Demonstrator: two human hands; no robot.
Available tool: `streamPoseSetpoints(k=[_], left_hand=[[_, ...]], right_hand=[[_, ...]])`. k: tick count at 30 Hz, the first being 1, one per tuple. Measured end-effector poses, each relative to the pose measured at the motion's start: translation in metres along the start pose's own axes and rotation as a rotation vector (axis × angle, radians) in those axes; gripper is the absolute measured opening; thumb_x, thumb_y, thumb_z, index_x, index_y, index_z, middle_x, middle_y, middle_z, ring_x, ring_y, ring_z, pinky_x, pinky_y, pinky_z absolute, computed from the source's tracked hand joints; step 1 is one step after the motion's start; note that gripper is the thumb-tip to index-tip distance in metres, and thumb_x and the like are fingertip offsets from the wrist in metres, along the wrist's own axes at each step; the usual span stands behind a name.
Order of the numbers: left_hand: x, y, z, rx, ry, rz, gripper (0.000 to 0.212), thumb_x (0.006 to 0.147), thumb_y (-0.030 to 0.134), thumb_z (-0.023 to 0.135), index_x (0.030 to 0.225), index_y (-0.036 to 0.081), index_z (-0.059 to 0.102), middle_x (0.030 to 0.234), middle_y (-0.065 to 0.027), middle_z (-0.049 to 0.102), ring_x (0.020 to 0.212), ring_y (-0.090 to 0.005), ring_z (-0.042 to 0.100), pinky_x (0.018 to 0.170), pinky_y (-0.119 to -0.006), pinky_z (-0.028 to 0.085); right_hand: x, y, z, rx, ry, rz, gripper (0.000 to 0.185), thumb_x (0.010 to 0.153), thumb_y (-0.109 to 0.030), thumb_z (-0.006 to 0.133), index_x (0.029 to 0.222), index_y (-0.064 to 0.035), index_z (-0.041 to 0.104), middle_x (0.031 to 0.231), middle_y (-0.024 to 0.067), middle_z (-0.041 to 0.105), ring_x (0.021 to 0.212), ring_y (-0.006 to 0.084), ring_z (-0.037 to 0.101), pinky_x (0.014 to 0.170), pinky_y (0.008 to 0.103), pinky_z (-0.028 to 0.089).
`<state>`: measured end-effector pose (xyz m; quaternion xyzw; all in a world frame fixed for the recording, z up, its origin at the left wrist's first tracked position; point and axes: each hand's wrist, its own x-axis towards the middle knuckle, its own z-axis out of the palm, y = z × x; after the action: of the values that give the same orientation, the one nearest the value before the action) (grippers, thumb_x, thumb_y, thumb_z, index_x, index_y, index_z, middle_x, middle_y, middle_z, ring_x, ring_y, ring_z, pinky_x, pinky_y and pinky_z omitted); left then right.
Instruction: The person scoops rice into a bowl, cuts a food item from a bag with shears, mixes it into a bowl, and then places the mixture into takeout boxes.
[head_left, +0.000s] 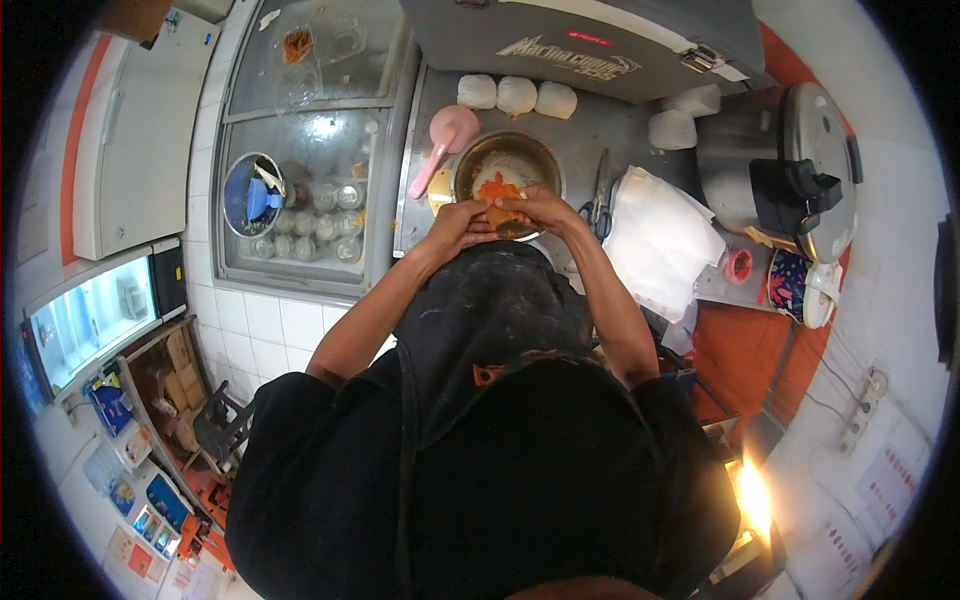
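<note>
Both hands meet over the near side of a round metal bowl (466, 166). Between them is a soft orange piece of food (498, 216), pinched by the fingers of my left hand (459, 229) and my right hand (551, 211). Brighter orange shredded food (495, 184) shows just beyond the fingertips; whether it lies on that piece or in the bowl, I cannot tell. Pale residue coats the bowl's inside. A pink scoop (454, 129) lies at the bowl's upper left, beside a partly hidden yellow item (439, 191). Black-handled scissors (601, 214) rest to the right.
Several white wrapped bundles (516, 96) line the back, before a grey cooler box (600, 52). White sheets (660, 240) lie right, near a large steel cooker (742, 157). On the left, a glass-topped chest (262, 139) bears a metal bowl with a blue scoop (259, 196).
</note>
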<state>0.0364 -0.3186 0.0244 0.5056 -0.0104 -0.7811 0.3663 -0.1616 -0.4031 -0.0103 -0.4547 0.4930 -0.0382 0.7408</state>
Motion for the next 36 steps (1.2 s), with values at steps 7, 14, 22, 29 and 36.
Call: streamPoseSetpoints(k=[7, 14, 22, 29, 36], left_hand=[[0.007, -0.013, -0.012, 0.126, -0.008, 0.12, 0.021, 0.092, 0.014, 0.068, 0.101, -0.004, 0.063, 0.085, -0.0104, 0.065, 0.075, -0.02, 0.066, 0.077, -0.035, 0.06], [-0.009, -0.009, -0.002, 0.145, 0.022, 0.135, 0.019, 0.089, 0.011, 0.072, 0.099, -0.003, 0.064, 0.082, -0.0077, 0.064, 0.071, -0.0159, 0.065, 0.069, -0.032, 0.061], [0.011, -0.019, -0.016, 0.138, 0.024, 0.311, 0.021, 0.087, 0.007, 0.073, 0.101, -0.005, 0.064, 0.078, -0.0074, 0.062, 0.067, -0.0151, 0.063, 0.063, -0.029, 0.06], [0.024, -0.016, -0.019, 0.284, -0.057, 0.355, 0.021, 0.087, 0.007, 0.072, 0.1, -0.008, 0.066, 0.073, -0.0091, 0.064, 0.062, -0.0148, 0.062, 0.058, -0.025, 0.055], [0.012, -0.007, -0.007, 0.34, -0.003, 0.332, 0.023, 0.09, 0.014, 0.069, 0.096, -0.008, 0.065, 0.075, -0.0087, 0.063, 0.065, -0.0167, 0.063, 0.063, -0.03, 0.056]], right_hand=[[-0.017, -0.012, 0.012, 0.189, -0.011, -0.013, 0.027, 0.084, -0.03, 0.081, 0.079, -0.0083, 0.066, 0.063, -0.004, 0.058, 0.049, 0.0037, 0.048, 0.042, 0.0202, 0.034], [-0.021, -0.008, 0.012, 0.235, -0.006, -0.034, 0.026, 0.084, -0.03, 0.081, 0.083, -0.0076, 0.069, 0.068, -0.0035, 0.059, 0.052, 0.0035, 0.048, 0.045, 0.0199, 0.036], [-0.018, 0.003, 0.003, -0.104, -0.036, -0.06, 0.029, 0.082, -0.031, 0.082, 0.081, -0.0064, 0.067, 0.066, -0.0028, 0.057, 0.051, 0.0053, 0.047, 0.043, 0.0225, 0.034], [-0.024, 0.0, 0.008, -0.013, 0.098, -0.031, 0.036, 0.081, -0.038, 0.081, 0.079, -0.0054, 0.066, 0.06, -0.0025, 0.054, 0.048, 0.0064, 0.045, 0.042, 0.0247, 0.028], [-0.035, -0.01, 0.029, 0.248, 0.146, -0.171, 0.045, 0.076, -0.045, 0.083, 0.082, -0.0021, 0.071, 0.059, -0.002, 0.053, 0.047, 0.0069, 0.044, 0.042, 0.0261, 0.029]])
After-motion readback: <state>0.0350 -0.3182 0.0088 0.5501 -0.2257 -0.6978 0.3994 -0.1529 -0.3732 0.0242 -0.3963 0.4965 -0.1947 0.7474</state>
